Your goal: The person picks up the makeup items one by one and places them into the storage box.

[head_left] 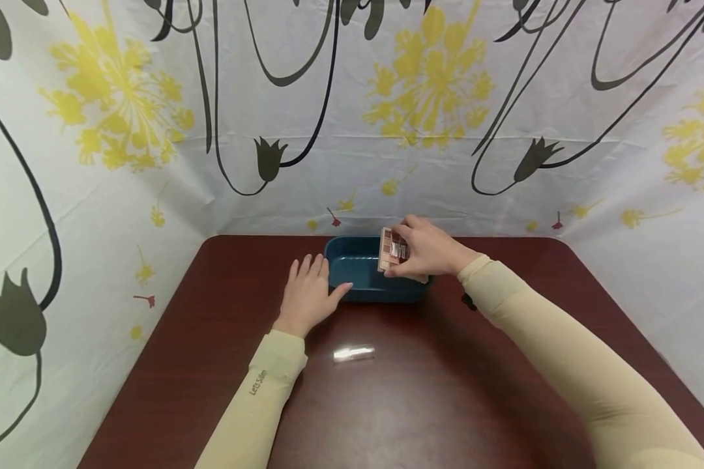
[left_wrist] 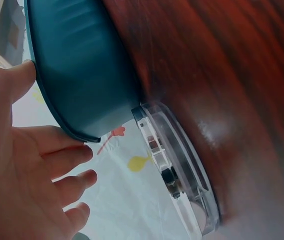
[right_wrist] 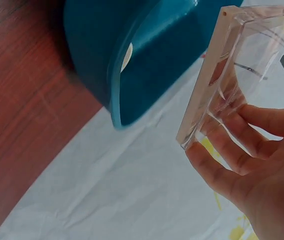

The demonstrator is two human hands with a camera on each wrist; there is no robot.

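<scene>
My right hand (head_left: 428, 247) grips an eyeshadow palette (head_left: 386, 250) by its edges, tilted above the right part of a blue bin (head_left: 381, 295). In the right wrist view the palette (right_wrist: 206, 75) shows a beige side and a clear cover, with the fingers spread along it. My left hand (head_left: 308, 293) rests at the bin's left end, its fingers nearly straight. The left wrist view has its thumb and index finger touching the rim of the bin (left_wrist: 82, 65). On the table beside the bin stands a clear plastic case (left_wrist: 176, 170), hidden behind the left hand in the head view.
A dark red-brown table (head_left: 422, 391) carries the bin near its back edge. Patterned white cloth (head_left: 340, 156) hangs behind and on both sides. Inside the bin, a small pale object (right_wrist: 127, 56) shows past the rim. Glare (head_left: 353, 354) marks the tabletop in front.
</scene>
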